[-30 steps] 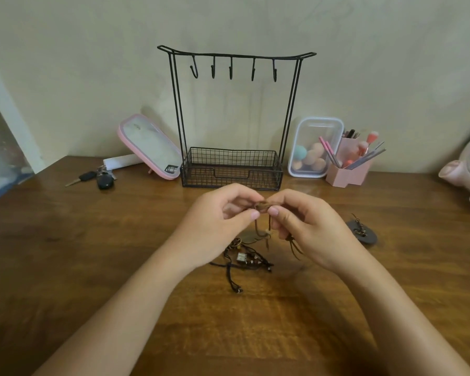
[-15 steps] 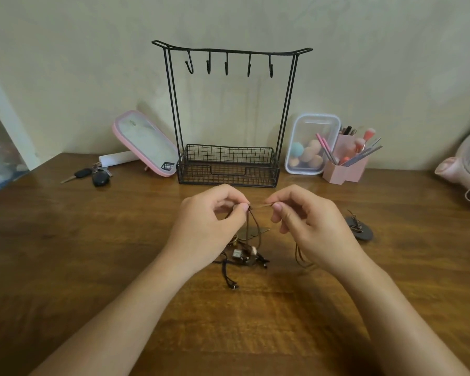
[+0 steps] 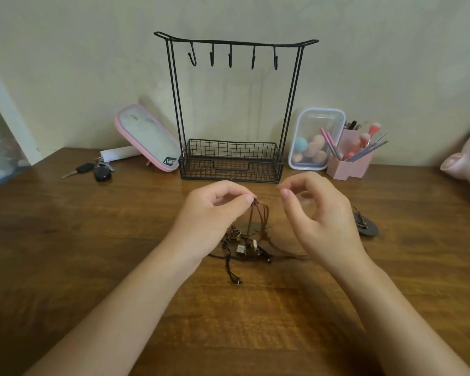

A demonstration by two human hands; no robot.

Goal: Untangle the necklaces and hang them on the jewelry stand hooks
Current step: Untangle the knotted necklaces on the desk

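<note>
Necklaces tangled at frame centre on desk, brown cords running vertically up into left hand pinching grip; right hand grip spread, empty (stand hooks bare).

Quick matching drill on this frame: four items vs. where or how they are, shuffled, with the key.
Items:
1. left hand
2. right hand
3. car keys
4. hooks

States:
A. bare, nothing hanging
B. pinching brown cords
C. on the table, left of the pink mirror
D. fingers curled, holding nothing visible

Pairs: 1-B, 2-D, 3-C, 4-A
</note>
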